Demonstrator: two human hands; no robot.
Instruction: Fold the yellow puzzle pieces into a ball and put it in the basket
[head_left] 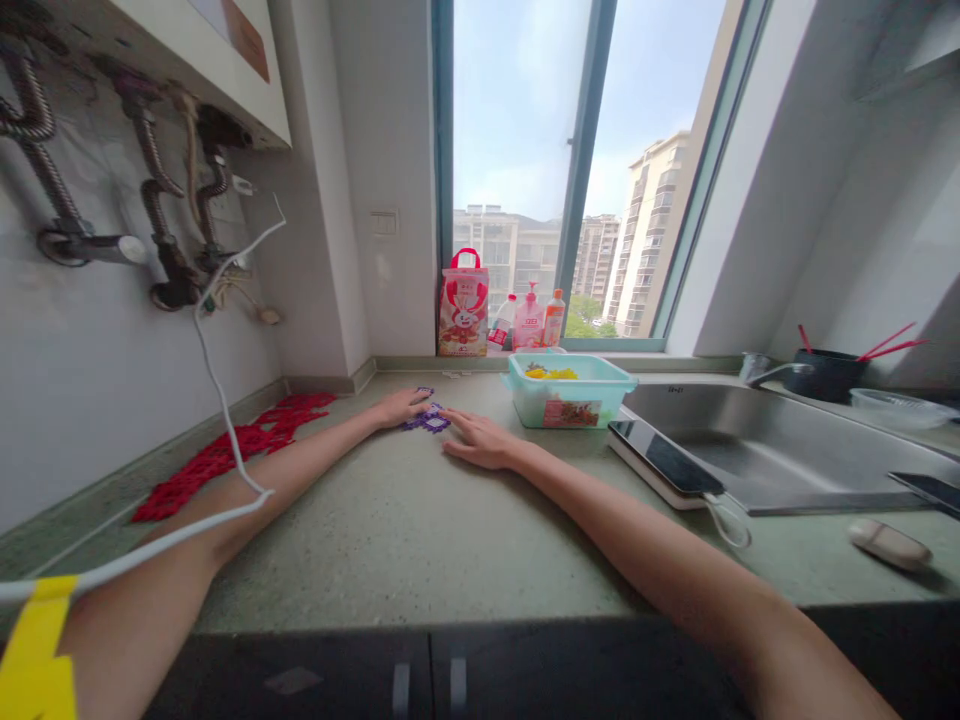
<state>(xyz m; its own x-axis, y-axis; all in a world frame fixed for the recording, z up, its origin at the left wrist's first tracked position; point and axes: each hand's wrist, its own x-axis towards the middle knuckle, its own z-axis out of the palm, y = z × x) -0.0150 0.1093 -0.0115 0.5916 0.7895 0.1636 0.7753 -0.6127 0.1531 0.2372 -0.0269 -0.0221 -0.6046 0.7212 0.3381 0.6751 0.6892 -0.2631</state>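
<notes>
The purple pieces (426, 418) lie on the counter (390, 530) toward the back, in front of the window, right between your two hands. Your left hand (401, 407) rests on their left edge, fingers low and curled over them; whether those fingers are pinching a piece or only pressing down, the view is too small to tell. Your right hand (480, 440) lies flat just to the right, fingers spread loosely and the tips touching or nearly touching the cluster, gripping nothing. A red mat of similar linked pieces (225, 450) stretches along the wall to your left, and a teal tub (570, 392) with yellow bits stands to the right, beside the sink (780, 455). This looks like the stage of joining or arranging the purple cluster. The next move calls, I judge, for steadying it with one hand while the other lines up a small piece carefully at its edge.
</notes>
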